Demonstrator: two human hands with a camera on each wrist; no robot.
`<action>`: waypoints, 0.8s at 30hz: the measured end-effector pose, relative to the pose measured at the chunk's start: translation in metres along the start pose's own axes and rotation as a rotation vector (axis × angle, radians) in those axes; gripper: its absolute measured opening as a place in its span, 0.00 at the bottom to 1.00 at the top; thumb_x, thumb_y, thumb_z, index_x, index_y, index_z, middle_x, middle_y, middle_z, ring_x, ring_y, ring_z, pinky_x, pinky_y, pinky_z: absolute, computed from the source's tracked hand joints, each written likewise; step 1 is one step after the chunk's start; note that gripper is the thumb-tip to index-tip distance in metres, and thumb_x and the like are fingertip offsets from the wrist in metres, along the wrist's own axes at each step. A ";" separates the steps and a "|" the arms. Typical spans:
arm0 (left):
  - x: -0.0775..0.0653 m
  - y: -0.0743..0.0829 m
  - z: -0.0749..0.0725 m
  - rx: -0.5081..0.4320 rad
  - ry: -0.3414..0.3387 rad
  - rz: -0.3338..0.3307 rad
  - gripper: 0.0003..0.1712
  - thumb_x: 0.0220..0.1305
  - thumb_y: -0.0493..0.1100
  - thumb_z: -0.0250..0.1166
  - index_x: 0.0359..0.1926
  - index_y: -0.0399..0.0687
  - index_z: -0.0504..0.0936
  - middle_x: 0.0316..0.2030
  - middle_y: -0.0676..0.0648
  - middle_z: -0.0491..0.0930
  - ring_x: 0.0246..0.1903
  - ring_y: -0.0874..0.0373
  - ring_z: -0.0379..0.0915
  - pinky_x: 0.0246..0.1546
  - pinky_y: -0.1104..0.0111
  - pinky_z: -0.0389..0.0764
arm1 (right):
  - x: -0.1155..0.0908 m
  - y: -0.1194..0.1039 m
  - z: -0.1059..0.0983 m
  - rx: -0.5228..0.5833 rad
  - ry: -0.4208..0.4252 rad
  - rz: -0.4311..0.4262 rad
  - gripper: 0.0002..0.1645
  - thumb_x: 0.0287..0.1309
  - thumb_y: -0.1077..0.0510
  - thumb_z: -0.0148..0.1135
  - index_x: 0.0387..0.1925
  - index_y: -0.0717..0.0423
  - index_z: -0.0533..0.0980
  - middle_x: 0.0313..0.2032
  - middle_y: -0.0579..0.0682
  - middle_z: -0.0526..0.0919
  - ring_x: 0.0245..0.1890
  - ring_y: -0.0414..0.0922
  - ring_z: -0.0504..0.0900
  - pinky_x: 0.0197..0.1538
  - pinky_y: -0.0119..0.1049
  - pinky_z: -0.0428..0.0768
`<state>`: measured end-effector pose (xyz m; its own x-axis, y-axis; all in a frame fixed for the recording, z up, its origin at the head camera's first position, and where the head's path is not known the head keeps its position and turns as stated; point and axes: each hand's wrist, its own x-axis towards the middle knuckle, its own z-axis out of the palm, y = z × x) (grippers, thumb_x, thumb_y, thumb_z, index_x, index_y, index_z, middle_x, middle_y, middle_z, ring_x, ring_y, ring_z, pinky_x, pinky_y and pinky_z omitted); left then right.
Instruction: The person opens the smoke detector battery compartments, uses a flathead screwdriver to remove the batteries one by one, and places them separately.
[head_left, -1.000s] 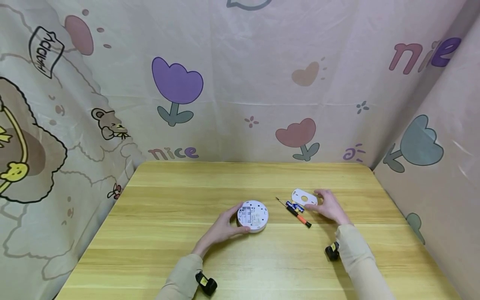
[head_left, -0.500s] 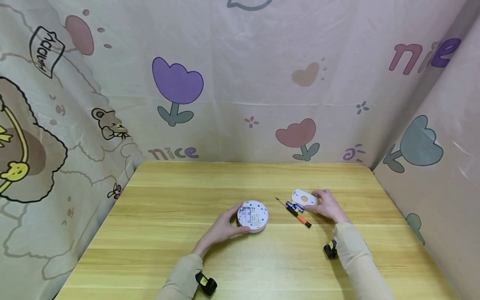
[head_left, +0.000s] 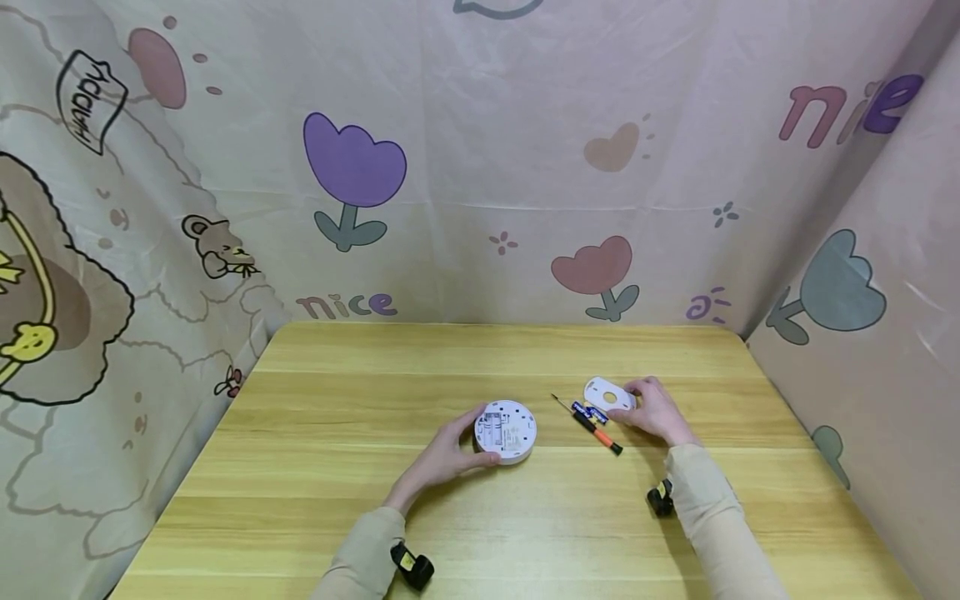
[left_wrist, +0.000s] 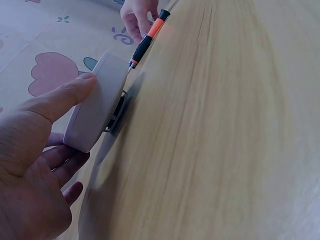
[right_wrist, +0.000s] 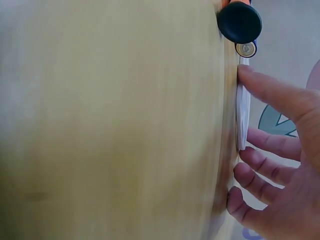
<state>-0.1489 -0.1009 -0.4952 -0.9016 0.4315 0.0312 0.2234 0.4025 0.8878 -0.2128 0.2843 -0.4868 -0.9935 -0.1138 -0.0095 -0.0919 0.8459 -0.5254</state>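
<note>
In the head view my left hand (head_left: 442,454) grips a round white smoke detector (head_left: 514,432) by its left side, thumb at the near edge and fingers at the far edge. Its printed label and slotted back face up. The left wrist view shows the detector's pale side wall (left_wrist: 97,102) and a dark vented part underneath, near the tabletop. Over to the right, my right hand (head_left: 657,412) holds the right end of a flat white mounting plate (head_left: 597,390) with a central hole. The right wrist view has the plate edge-on (right_wrist: 243,112), between thumb and fingers.
Blue batteries (head_left: 597,415) lie against the near side of the plate. Beside them is a screwdriver (head_left: 602,437) with a black and orange handle, its tip pointing to the back left. A patterned cloth (head_left: 465,167) hangs behind the wooden table (head_left: 360,367).
My right hand and forearm have shifted slightly to the left, and the plate has moved a touch to the right. The left hand and the smoke detector stay put.
</note>
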 end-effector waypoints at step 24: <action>0.000 0.001 -0.001 0.015 -0.006 -0.001 0.57 0.55 0.50 0.77 0.76 0.34 0.55 0.75 0.32 0.58 0.76 0.37 0.53 0.77 0.44 0.54 | -0.002 -0.007 -0.010 -0.045 0.088 -0.002 0.37 0.50 0.45 0.75 0.50 0.72 0.79 0.42 0.68 0.85 0.35 0.53 0.82 0.34 0.38 0.80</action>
<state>-0.1489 -0.1014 -0.4942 -0.8998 0.4355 0.0274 0.2276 0.4148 0.8810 -0.2112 0.2839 -0.4748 -0.9952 -0.0707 0.0673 -0.0946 0.8686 -0.4863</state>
